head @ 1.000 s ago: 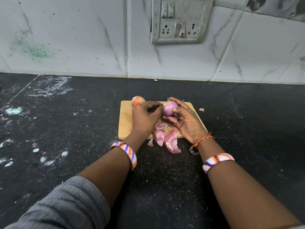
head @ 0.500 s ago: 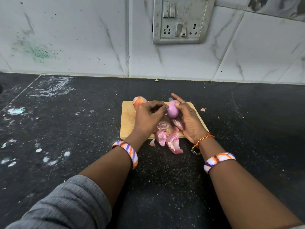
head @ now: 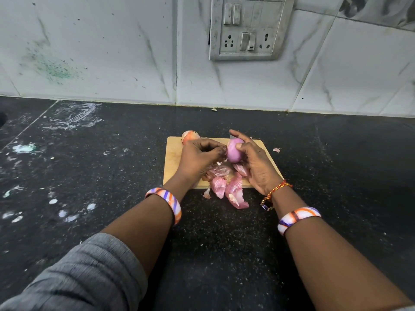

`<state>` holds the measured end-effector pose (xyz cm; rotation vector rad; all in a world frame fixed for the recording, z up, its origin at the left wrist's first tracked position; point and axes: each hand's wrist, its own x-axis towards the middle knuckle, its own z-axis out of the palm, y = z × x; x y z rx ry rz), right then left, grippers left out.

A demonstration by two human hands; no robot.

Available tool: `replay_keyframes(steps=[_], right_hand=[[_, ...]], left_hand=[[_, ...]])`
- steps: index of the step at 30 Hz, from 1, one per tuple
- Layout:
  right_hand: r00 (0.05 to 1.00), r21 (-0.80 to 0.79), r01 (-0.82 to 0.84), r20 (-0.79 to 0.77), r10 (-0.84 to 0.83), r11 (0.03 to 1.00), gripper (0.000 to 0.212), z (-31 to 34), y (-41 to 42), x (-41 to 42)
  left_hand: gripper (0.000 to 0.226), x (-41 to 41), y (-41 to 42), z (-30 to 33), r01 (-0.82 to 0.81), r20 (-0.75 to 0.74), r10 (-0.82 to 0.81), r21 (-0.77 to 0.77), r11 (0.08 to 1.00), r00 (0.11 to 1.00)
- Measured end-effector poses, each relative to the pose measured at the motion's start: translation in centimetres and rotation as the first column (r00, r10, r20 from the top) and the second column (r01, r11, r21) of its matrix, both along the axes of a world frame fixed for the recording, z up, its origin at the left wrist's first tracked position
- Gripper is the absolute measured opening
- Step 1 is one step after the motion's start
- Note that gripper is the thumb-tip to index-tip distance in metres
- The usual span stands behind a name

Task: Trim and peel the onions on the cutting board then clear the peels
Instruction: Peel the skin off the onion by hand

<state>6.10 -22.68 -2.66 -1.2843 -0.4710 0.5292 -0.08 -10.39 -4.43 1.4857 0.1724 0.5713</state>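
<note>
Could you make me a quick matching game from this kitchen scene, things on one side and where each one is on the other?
Things:
1. peeled onion
2. unpeeled onion
3. onion peels
4. switch panel

Places:
A. on the wall tiles
B. far left corner of the cutting board
C. held in the right hand
D. piled at the board's near edge

Pairs: 1-C, 2-B, 3-D, 4-A

A smooth, peeled purple onion (head: 233, 151) is held above the pale wooden cutting board (head: 174, 153); an unpeeled orange-skinned onion (head: 189, 136) sits at its far edge (pink papery peels (head: 226, 187) spill over the near edge).
</note>
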Motion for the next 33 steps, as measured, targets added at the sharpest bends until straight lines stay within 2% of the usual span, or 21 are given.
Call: replay_keyframes(steps=[3,6,10,14,18,22,29,33], right_hand=[[1.0,0.005,0.012,-0.003,-0.012,1.0,0.034,-0.11,-0.03,-0.03],[0.997,0.073,0.023,-0.076,-0.017,0.997,0.029,-0.3,0.01,0.02],[0.992,0.127,0.016,-0.125,0.0,0.992,0.027,-0.51,-0.15,0.28],[0.992,0.1,0.014,-0.125,-0.002,0.995,0.028,-0.67,-0.32,0.49],[0.988,0.109,0.006,-0.154,0.011,0.994,0.029,-0.88,-0.33,0.73],[0.99,0.092,0.001,-0.141,0.012,0.996,0.032,-0.92,-0.24,0.84],[0.995,0.075,-0.022,-0.093,0.029,0.997,0.036,-0.79,-0.52,0.54],[0.996,0.063,-0.015,-0.087,0.021,0.998,0.037,-0.84,-0.54,0.5]], left_hand=[[0.02,0.11,0.02,-0.14,-0.019,-0.001,0.019,0.014,1.0,1.0],[0.028,0.32,0.0,-0.3,-0.055,0.005,0.056,-0.068,0.996,0.998],[0.037,0.48,0.04,-0.21,-0.1,-0.013,0.1,-0.046,0.994,0.995],[0.027,0.61,0.04,-0.25,-0.108,-0.015,0.108,-0.069,0.992,0.994],[0.006,0.3,-0.27,-0.07,-0.049,-0.007,0.049,-0.019,0.999,0.999],[0.016,-0.03,-0.47,0.08,-0.003,-0.017,0.004,0.052,0.999,1.0],[0.02,-0.02,-0.5,0.03,-0.104,-0.01,0.107,0.156,0.982,0.994],[0.015,0.04,-0.54,-0.05,-0.136,-0.009,0.141,0.21,0.968,0.99]])
